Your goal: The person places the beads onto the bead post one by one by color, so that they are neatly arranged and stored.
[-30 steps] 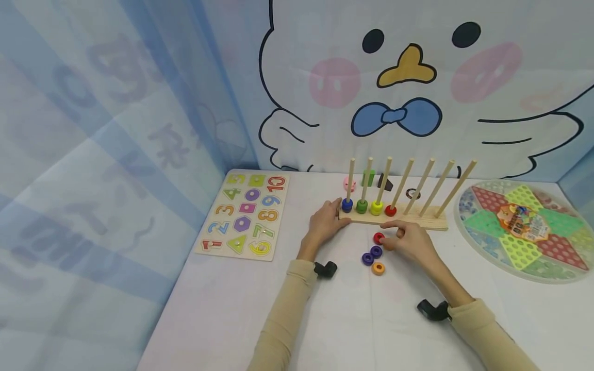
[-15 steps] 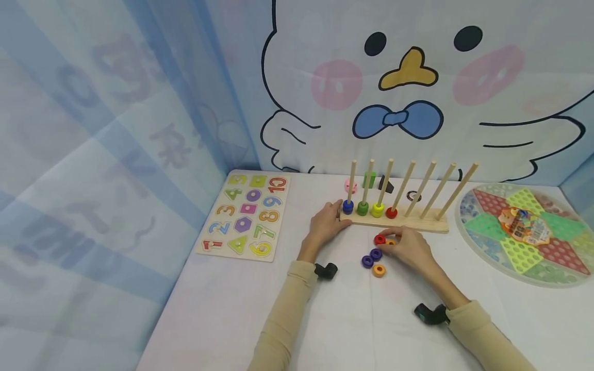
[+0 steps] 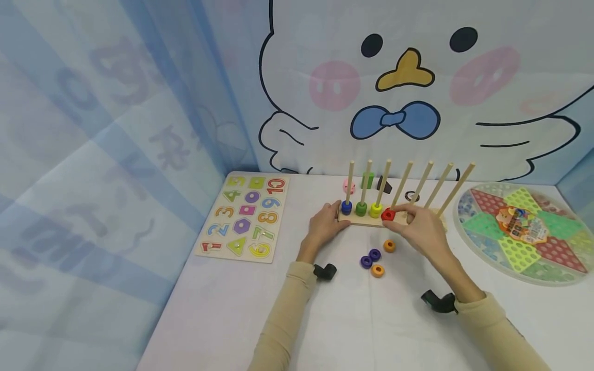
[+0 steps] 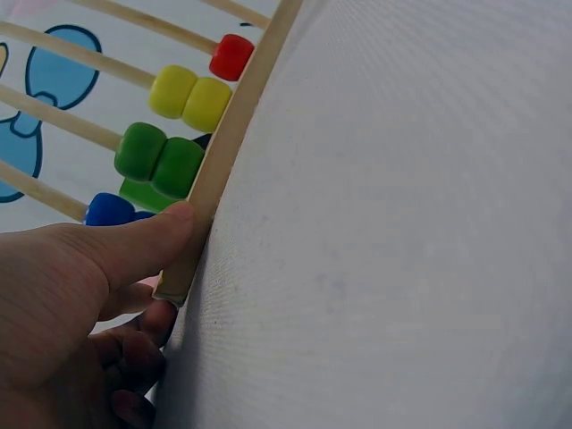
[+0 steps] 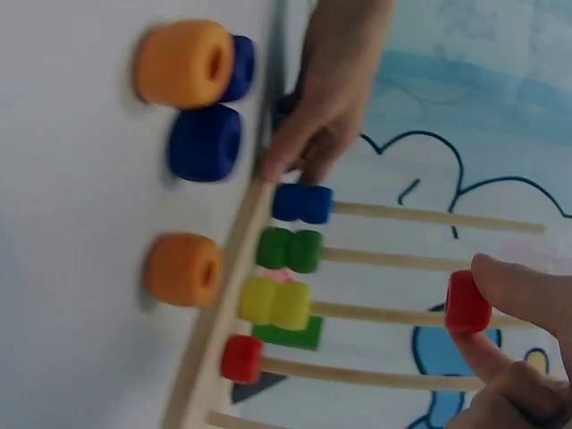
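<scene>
A wooden peg rack (image 3: 366, 222) carries a row of several upright pegs. Blue beads (image 3: 346, 207), green beads (image 3: 361, 208) and yellow beads (image 3: 376, 209) sit in pairs on the first three pegs, and one red bead (image 5: 241, 359) is on the fourth. My left hand (image 3: 325, 224) grips the rack's left end, thumb along its front edge. Between thumb and finger, my right hand (image 3: 424, 232) pinches another red bead (image 5: 467, 302), raised level with the upper part of the pegs in the right wrist view. The remaining pegs on the right bear no beads.
Two purple beads (image 3: 375, 254) and two orange beads (image 3: 389, 246) lie loose before the rack. A number puzzle board (image 3: 241, 216) lies left, a round star-patterned game board (image 3: 524, 232) right. Behind the rack are a pink piece (image 3: 349, 186), a green block (image 3: 368, 180) and dark pieces (image 3: 384, 184).
My right hand has picked the loose red bead off the table and carried it up to the rack. The orange bead beside it is uncovered. My left hand keeps its place.
</scene>
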Tool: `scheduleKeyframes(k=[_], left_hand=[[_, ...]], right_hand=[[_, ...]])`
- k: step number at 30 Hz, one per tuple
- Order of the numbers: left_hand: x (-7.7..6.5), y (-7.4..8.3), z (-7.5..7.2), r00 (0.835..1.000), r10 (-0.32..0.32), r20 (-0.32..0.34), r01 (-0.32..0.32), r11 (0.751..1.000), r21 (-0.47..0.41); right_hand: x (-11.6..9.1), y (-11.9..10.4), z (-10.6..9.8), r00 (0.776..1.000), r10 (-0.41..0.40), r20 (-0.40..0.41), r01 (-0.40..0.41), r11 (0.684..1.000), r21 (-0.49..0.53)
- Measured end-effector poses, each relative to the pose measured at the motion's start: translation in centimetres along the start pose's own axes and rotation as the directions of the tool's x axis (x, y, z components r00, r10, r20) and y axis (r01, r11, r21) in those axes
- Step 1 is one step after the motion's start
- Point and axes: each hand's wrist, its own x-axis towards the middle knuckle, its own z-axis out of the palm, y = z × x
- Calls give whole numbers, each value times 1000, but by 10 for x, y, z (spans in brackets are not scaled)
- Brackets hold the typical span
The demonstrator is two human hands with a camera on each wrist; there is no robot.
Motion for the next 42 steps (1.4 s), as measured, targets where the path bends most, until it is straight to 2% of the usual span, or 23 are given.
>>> scheduleKeyframes(k=[3, 6, 11, 15, 21, 30, 36, 39, 42], left_hand=[[-1, 0, -1, 1000, -7, 3, 7, 1000, -1], [-1, 1, -2, 1000, -4, 3, 4, 1000, 2], [-1, 1, -2, 1000, 1, 8, -1, 1000, 6], [-1, 1, -1, 1000, 0, 10, 0, 1000, 6], [0, -1, 1, 1000, 1, 12, -1, 1000, 13], [1, 0, 1, 1000, 8, 4, -8, 1000, 10], [2, 1, 2, 1000, 7, 6, -7, 1000, 21], [1, 1, 2, 1000, 7, 5, -7, 1000, 20], [0, 1, 1, 1000, 9, -7, -9, 1000, 17]], right_hand=[[9, -12, -23, 992, -30, -123, 35, 999, 36], [20, -22, -46, 973, -36, -228, 56, 995, 81], [35, -32, -72, 944, -55, -326, 94, 990, 103], [43, -36, -79, 947, -37, -320, 75, 991, 108], [48, -35, -73, 961, -6, -277, 36, 994, 104], [46, -29, -66, 957, -33, -287, 55, 996, 69], [30, -21, -61, 954, -8, -301, 62, 984, 169], [16, -14, -52, 963, 17, -269, 42, 977, 210], [3, -4, -37, 980, 53, -194, -6, 972, 236]])
